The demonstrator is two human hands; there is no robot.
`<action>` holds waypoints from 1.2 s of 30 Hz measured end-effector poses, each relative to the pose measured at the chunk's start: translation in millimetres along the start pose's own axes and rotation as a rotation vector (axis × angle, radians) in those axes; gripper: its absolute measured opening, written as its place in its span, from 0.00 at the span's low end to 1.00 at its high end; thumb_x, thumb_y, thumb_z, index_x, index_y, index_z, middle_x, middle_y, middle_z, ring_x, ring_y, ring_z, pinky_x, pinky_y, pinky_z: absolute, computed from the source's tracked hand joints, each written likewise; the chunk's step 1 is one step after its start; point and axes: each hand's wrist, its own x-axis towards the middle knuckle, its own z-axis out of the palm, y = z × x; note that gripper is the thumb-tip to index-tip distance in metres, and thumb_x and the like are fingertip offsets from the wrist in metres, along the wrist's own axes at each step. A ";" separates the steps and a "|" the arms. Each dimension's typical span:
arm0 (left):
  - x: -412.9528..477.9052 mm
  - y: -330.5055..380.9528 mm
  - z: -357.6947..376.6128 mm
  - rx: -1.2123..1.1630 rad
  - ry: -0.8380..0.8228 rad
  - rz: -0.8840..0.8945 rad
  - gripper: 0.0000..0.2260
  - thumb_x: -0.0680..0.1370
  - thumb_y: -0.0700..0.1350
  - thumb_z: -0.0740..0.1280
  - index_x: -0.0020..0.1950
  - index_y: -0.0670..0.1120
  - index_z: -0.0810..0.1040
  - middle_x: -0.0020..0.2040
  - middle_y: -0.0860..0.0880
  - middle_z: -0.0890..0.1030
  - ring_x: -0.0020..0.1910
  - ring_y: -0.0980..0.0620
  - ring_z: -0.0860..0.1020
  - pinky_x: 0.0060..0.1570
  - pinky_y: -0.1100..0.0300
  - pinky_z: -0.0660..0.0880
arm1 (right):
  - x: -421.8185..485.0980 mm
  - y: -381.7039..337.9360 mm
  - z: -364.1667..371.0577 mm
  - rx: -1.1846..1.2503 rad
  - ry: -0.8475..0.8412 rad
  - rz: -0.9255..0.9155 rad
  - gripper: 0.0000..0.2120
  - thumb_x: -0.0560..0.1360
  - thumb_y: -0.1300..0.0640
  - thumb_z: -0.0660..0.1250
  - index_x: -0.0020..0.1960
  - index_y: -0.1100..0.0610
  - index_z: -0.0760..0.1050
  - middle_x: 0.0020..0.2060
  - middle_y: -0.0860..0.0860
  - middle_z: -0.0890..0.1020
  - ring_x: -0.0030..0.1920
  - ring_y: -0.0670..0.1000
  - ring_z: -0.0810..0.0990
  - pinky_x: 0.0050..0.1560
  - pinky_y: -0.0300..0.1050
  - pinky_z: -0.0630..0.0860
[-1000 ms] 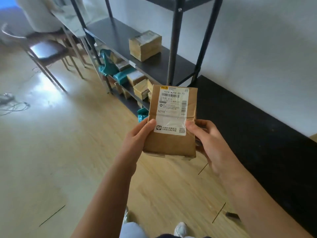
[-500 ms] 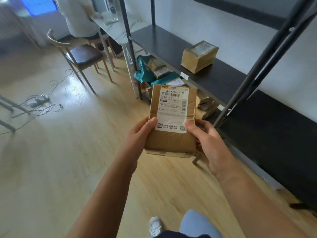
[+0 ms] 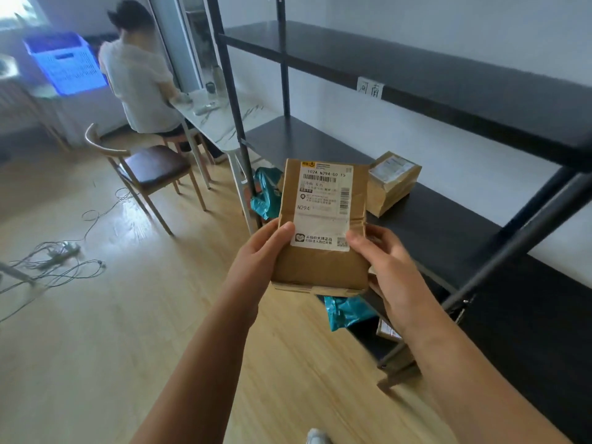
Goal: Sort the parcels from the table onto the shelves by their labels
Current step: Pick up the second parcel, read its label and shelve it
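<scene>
I hold a brown cardboard parcel upright in front of me, its white shipping label facing me. My left hand grips its left edge and my right hand grips its right edge. Behind it stands a black metal shelf unit. The upper shelf carries a small white paper tag on its front edge. On the middle shelf lies another brown parcel. Teal bags and small boxes lie on the lowest level, partly hidden by the parcel I hold.
A person in a white shirt sits at a white marble-look table at the back left, with a wooden chair beside them. Cables and a power strip lie on the wooden floor at left. A blue crate stands far back.
My view has swung up and left, so more of the shelf unit, the tagged upper shelf and the seated person have come into sight. Both hands keep the same hold on the parcel.
</scene>
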 end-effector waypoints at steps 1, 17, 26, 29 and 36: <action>12.4 5.8 -3.2 -0.008 0.008 0.009 0.12 0.81 0.56 0.64 0.61 0.58 0.82 0.54 0.54 0.87 0.55 0.53 0.84 0.53 0.59 0.78 | 11.5 -7.0 4.6 -0.010 -0.005 -0.015 0.18 0.74 0.45 0.72 0.62 0.45 0.76 0.55 0.48 0.86 0.54 0.48 0.85 0.55 0.48 0.82; 191.3 113.7 -58.3 0.017 -0.192 0.058 0.22 0.77 0.61 0.67 0.65 0.49 0.73 0.56 0.49 0.82 0.50 0.54 0.81 0.42 0.62 0.74 | 117.3 -99.2 88.4 0.038 0.296 -0.266 0.27 0.74 0.44 0.70 0.71 0.45 0.69 0.59 0.43 0.82 0.50 0.43 0.83 0.35 0.33 0.80; 256.7 172.9 -49.3 0.122 -0.566 0.156 0.23 0.77 0.57 0.70 0.68 0.49 0.72 0.58 0.50 0.82 0.54 0.53 0.81 0.56 0.57 0.77 | 142.9 -152.5 103.2 -0.021 0.692 -0.325 0.24 0.76 0.39 0.68 0.68 0.48 0.73 0.58 0.45 0.82 0.56 0.46 0.80 0.51 0.43 0.78; 277.8 185.1 -31.9 0.100 -0.671 0.188 0.24 0.77 0.53 0.71 0.70 0.46 0.72 0.60 0.49 0.83 0.57 0.52 0.82 0.65 0.52 0.76 | 151.8 -174.7 87.3 -0.059 0.743 -0.337 0.14 0.77 0.40 0.66 0.59 0.46 0.78 0.51 0.42 0.84 0.53 0.43 0.81 0.49 0.41 0.76; 327.1 226.1 29.8 0.095 -0.734 0.293 0.30 0.72 0.60 0.72 0.69 0.47 0.75 0.55 0.49 0.87 0.54 0.49 0.86 0.62 0.49 0.79 | 193.0 -219.0 29.2 -0.035 0.750 -0.392 0.33 0.72 0.35 0.70 0.70 0.52 0.72 0.62 0.49 0.82 0.61 0.54 0.82 0.63 0.57 0.78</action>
